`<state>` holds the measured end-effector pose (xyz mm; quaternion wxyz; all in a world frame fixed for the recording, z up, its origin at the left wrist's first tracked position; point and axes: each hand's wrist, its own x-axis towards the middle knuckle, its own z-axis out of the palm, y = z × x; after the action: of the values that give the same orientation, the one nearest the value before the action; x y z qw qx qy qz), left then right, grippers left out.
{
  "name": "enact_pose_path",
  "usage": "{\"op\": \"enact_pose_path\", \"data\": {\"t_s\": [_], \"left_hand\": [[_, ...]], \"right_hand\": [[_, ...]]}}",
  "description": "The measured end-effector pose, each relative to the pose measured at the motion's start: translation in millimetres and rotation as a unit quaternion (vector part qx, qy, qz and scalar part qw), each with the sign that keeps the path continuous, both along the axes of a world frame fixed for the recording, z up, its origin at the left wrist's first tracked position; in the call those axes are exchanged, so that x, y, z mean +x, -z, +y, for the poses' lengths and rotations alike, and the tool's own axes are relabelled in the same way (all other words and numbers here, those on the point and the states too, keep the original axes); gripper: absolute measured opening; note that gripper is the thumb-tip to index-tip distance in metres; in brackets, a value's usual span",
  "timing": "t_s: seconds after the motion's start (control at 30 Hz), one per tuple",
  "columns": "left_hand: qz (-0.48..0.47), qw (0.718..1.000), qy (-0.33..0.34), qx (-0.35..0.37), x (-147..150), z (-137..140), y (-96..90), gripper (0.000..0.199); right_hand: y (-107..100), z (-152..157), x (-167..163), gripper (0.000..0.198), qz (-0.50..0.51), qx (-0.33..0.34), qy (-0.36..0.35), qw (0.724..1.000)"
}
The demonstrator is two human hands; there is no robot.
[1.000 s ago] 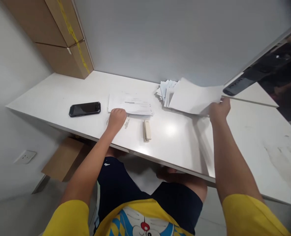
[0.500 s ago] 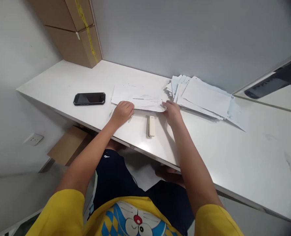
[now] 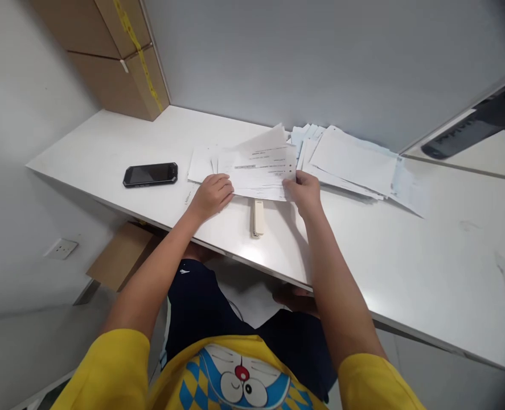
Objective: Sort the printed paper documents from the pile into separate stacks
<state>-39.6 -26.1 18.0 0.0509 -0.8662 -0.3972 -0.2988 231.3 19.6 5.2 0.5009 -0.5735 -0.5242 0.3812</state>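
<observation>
Pinching sheets [image 3: 261, 173] in the right hand [image 3: 306, 192], with left hand [image 3: 212, 196] curled at their near edge, grip unclear; hemmed by phone [image 3: 150, 175] at left, stapler [image 3: 258, 218] near, pile [image 3: 354, 162] at right.

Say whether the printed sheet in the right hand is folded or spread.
Spread: the printed sheet, held near its lower right corner by the right hand, shows a broad face without visible folds.

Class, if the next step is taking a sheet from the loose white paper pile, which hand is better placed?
Probably the right hand: it holds the printed white paper sheets by their right edge, beside the loose pile; the left hand is farther away.
</observation>
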Motion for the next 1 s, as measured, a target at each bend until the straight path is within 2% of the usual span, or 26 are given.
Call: {"op": "enact_pose_path", "data": {"t_s": [0.13, 0.17, 0.3, 0.43, 0.53, 0.7, 0.77, 0.87, 1.0], "left_hand": [[-0.012, 0.999, -0.037, 0.028, -5.2, 0.3, 2.5, 0.011], [-0.021, 0.998, -0.050, 0.036, -6.5, 0.5, 2.9, 0.017], [-0.075, 0.992, -0.095, 0.044, -10.2, 2.8, 5.6, 0.059], [-0.155, 0.978, -0.138, -0.014, -13.5, 9.3, 12.4, 0.073], [-0.265, 0.946, -0.157, -0.101, -18.5, 15.2, 16.2, 0.067], [-0.490, 0.828, -0.138, -0.234, -27.6, 23.7, 13.8, 0.039], [-0.530, 0.802, -0.112, -0.253, -28.2, 25.2, 10.8, 0.026], [-0.534, 0.803, -0.103, -0.243, -26.6, 24.7, 6.0, 0.026], [-0.523, 0.819, -0.140, -0.191, -26.4, 24.2, 2.8, 0.030]], "right_hand": [[-4.9, -1.3, -0.2, 0.013, 0.064, 0.044, 0.006, 0.997], [-6.2, -1.9, -1.3, 0.014, 0.088, 0.060, 0.004, 0.994], [-8.4, -4.0, -9.0, 0.016, 0.193, 0.096, 0.000, 0.976], [-3.8, -3.1, -13.6, 0.015, 0.241, 0.075, -0.036, 0.967], [0.5, -1.5, -12.0, 0.017, 0.248, 0.032, -0.067, 0.966], [-1.6, -3.2, -9.8, 0.022, 0.245, -0.022, -0.080, 0.966], [-3.4, -3.6, -10.2, 0.022, 0.240, -0.025, -0.083, 0.967], [-1.7, -0.9, -10.1, 0.021, 0.234, -0.011, -0.073, 0.969], [6.7, 6.0, -6.0, 0.016, 0.202, 0.010, -0.039, 0.978]]}}
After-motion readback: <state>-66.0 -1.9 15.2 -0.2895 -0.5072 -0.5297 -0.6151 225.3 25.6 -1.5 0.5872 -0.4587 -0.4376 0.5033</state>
